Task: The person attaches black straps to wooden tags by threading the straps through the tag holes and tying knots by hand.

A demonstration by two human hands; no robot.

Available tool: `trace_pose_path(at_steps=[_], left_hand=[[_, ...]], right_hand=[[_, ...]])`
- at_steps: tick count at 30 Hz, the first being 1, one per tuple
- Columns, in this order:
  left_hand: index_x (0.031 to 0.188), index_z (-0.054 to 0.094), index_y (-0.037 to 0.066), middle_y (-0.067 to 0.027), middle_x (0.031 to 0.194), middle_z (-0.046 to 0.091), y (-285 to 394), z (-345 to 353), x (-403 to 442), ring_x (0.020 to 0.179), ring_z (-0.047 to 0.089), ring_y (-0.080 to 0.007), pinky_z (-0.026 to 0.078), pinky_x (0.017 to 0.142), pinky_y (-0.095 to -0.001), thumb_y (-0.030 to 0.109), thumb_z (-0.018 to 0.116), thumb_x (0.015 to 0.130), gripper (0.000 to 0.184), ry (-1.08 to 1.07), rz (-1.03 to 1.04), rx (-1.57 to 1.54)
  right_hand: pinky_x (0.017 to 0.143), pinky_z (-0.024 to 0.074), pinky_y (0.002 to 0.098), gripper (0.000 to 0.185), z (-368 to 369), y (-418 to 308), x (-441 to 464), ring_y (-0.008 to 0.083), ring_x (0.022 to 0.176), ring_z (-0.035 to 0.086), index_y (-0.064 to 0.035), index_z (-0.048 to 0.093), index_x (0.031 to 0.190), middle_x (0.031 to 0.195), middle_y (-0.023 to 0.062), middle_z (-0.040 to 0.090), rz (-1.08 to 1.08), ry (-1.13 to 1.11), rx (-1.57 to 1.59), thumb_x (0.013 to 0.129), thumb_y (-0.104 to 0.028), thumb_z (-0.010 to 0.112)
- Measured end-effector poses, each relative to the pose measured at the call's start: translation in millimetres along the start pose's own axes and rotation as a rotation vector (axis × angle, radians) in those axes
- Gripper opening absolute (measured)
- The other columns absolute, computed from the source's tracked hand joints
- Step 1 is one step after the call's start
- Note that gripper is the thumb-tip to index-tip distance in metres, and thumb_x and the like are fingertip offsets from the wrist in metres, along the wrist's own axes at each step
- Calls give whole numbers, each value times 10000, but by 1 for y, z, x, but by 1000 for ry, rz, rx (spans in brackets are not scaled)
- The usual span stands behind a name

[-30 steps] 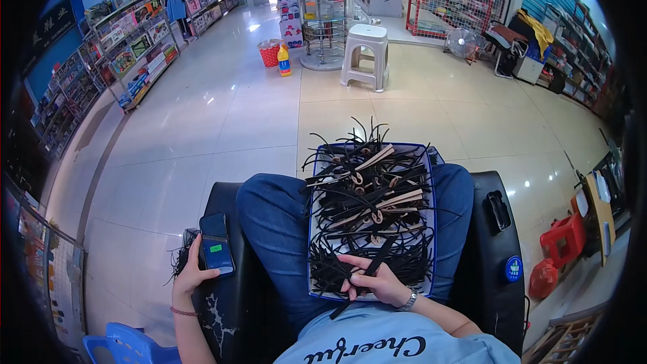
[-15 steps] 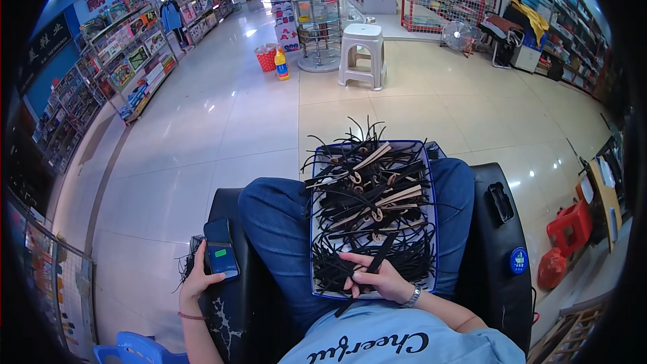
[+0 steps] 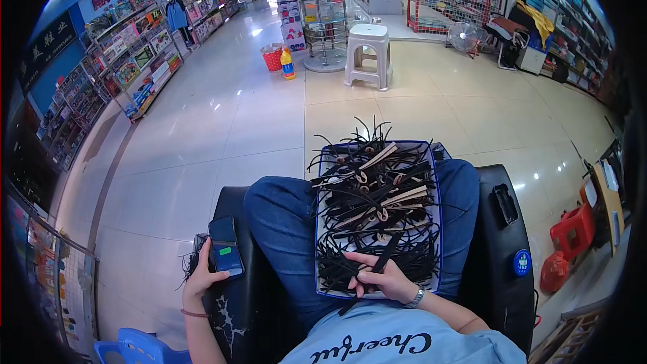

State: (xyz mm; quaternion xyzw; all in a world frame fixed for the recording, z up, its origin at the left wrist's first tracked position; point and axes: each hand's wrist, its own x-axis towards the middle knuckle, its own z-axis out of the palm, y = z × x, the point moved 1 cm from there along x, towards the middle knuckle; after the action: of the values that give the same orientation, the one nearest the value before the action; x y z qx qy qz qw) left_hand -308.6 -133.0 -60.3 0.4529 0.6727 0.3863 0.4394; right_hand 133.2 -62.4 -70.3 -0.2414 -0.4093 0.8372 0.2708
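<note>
My left hand [image 3: 200, 278] is at the left armrest, its thumb and fingers closed round the lower left side of a dark phone [image 3: 226, 249] with a green patch on its screen. A bundle of thin black strips [image 3: 191, 259] sticks out beyond those fingers. My right hand [image 3: 384, 278] is over the near end of a blue-rimmed white tray [image 3: 437, 216] on my lap, pinching a flat black strap [image 3: 386, 253] that slants across the fingers. Bunches of black strips [image 3: 367, 192], some with beige strips and loops, fill the tray.
I sit in a worn black armchair [image 3: 502, 243]. A blue plastic stool [image 3: 138, 347] stands at the lower left, and a red stool [image 3: 573, 230] and red bag [image 3: 555, 271] at the right. Ahead are a pale stool [image 3: 368, 57], a red bin [image 3: 272, 59] and a yellow bottle [image 3: 288, 66].
The whole view has shifted slightly, so things appear a little further right. Both hands keep almost the same pose and hold.
</note>
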Motion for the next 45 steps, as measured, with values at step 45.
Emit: trace_pose_path(at_steps=[45], left_hand=[[1499,130,98,-119,1472,271,6,4,-4,1344,292,-244,237,1112,-341,39,794,564,1148,-35,-29,-70]], right_hand=[[558,410,187,557,1,-2,-3,116,709,642,-38,350,1421,907,111,680,-28,-7,9,914,-126,562]])
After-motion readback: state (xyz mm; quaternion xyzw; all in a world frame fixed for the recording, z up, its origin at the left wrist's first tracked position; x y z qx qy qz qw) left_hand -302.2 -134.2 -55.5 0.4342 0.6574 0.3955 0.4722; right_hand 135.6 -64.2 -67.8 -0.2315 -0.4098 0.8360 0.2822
